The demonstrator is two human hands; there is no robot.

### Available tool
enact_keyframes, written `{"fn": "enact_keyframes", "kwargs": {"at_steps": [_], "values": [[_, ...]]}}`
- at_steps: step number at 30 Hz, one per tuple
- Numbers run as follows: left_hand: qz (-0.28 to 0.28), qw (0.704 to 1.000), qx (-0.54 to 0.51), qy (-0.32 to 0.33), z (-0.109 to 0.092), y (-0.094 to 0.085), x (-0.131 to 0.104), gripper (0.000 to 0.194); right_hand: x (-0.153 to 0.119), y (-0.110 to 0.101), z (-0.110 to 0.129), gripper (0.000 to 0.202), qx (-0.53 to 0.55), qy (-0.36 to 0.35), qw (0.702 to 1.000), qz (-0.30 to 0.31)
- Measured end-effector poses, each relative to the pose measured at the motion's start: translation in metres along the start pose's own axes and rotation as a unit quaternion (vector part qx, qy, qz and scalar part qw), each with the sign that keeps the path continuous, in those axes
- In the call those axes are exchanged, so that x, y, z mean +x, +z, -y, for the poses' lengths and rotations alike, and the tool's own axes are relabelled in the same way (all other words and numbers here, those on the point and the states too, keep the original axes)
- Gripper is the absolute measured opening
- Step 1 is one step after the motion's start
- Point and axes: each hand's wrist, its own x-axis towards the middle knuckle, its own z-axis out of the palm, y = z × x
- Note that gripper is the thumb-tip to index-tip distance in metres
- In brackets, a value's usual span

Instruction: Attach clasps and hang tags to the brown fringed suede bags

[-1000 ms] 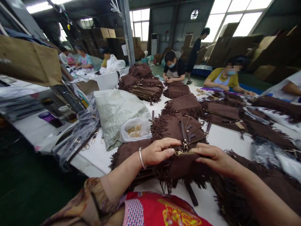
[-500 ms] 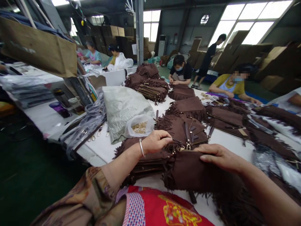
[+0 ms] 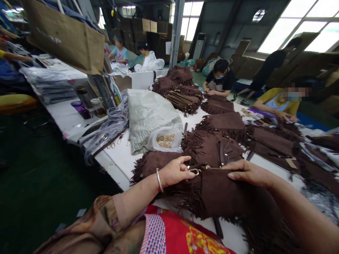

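Pinching one gold clasp (image 3: 195, 171) between thumb and index finger, the left hand (image 3: 177, 172) works beside one brown fringed pouch (image 3: 225, 194). The right hand (image 3: 250, 173) has its thumb in front of the pouch's upper edge, with the fingers pressed against it. The pouch is between 4 and 5 o'clock from the middle of the view, held at the near side of the white desk (image 3: 121, 158). Its long axis runs from 9 to 3 o'clock; the upper edge faces 12, and fringe hangs toward 6 and 9.

Taking the pouch as the dial's centre, one pale sack (image 3: 153, 116) and one small plastic bag (image 3: 172, 144) lie at 10 o'clock — a pile of pouches (image 3: 184, 100) at 11. One tan tag (image 3: 291, 163) sits between 2 and 3. One tan carrier bag (image 3: 66, 42) hangs at 10 — its printed letters too blurred to read.
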Motion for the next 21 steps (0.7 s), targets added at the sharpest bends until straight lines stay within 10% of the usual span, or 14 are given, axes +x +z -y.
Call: {"fn": "enact_keyframes", "kwargs": {"at_steps": [2, 5, 10, 17, 21], "values": [[-0.053, 0.983, 0.172, 0.027, 0.003, -0.005, -0.002, 0.076, 0.017, -0.009, -0.003, 0.046, -0.042, 0.024, 0.998, 0.030], [-0.107, 0.883, 0.447, 0.094, 0.013, -0.010, -0.004, 0.040, 0.052, -0.014, -0.017, 0.037, -0.206, 0.029, 0.978, -0.016], [-0.070, 0.713, 0.694, 0.069, 0.033, -0.021, -0.004, 0.020, 0.096, 0.011, -0.040, 0.029, -0.479, -0.034, 0.844, -0.238], [-0.049, 0.712, 0.699, 0.034, 0.020, -0.047, -0.013, 0.019, 0.091, 0.070, -0.054, 0.026, -0.419, -0.135, 0.826, -0.353], [-0.063, 0.771, 0.633, 0.014, 0.002, -0.066, 0.001, 0.021, 0.086, 0.099, -0.060, 0.026, -0.351, -0.156, 0.820, -0.425]]}}
